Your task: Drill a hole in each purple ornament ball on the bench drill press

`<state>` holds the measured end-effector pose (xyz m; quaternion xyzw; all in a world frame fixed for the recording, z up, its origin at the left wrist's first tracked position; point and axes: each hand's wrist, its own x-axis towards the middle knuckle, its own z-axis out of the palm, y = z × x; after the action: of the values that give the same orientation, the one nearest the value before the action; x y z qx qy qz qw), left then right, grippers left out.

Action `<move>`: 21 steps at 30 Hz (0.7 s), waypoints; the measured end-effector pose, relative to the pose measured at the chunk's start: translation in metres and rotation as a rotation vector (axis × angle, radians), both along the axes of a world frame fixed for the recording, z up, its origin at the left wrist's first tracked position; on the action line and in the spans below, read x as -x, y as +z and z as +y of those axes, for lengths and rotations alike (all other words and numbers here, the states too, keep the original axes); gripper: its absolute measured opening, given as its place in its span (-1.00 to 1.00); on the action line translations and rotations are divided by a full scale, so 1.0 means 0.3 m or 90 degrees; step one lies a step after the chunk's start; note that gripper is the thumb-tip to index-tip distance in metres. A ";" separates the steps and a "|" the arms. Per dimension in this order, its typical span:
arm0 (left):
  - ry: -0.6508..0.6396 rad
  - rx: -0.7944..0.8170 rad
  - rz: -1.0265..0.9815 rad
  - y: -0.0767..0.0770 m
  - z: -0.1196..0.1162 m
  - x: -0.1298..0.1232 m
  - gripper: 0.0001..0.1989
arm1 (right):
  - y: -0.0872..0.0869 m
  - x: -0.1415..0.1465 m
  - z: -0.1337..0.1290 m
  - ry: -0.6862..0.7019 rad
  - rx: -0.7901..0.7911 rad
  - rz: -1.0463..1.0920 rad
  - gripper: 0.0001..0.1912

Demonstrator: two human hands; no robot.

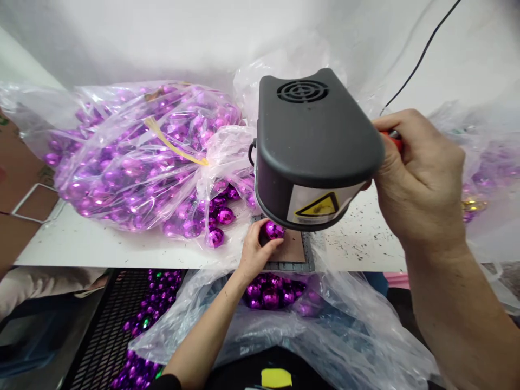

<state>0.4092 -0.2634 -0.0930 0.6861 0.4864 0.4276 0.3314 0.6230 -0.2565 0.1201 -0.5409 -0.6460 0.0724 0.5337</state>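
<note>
The left hand [257, 248] pinches a ball [274, 229] over the mat [309, 254]; the right hand [422, 170] grips the handle [397, 144] of a tool [320, 135].

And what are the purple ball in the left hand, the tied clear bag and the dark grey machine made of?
Shiny purple faceted ball: probably mirrored plastic; its flat faces glint.
Tied clear bag: seemingly glossy plastic film; it creases thinly.
Dark grey rounded machine: smooth, satin plastic or painted metal; its sheen is soft, but that fits both.
</note>
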 end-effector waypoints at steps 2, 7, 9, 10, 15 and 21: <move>0.029 0.050 -0.008 -0.002 0.018 0.009 -0.60 | 0.000 -0.005 -0.001 0.006 0.009 0.001 -0.56; 0.038 0.029 0.072 0.024 0.033 0.020 -0.74 | 0.005 -0.010 -0.002 0.010 0.023 -0.007 -0.54; 0.022 -0.007 0.112 0.041 0.028 0.021 -0.78 | 0.008 -0.009 -0.004 0.012 0.031 -0.009 -0.54; 0.015 -0.031 0.133 0.048 0.023 0.021 -0.77 | 0.010 -0.008 -0.005 0.013 0.034 -0.009 -0.54; -0.007 -0.114 0.191 0.060 -0.009 0.001 -0.64 | 0.012 -0.004 -0.007 0.010 0.043 -0.014 -0.54; -0.066 -0.100 0.121 0.036 -0.022 -0.045 -0.58 | 0.014 -0.010 -0.005 0.009 0.023 -0.032 -0.55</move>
<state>0.4226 -0.2700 -0.0822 0.7714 0.4448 0.3797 0.2507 0.6261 -0.2581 0.1244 -0.5475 -0.6615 0.0742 0.5070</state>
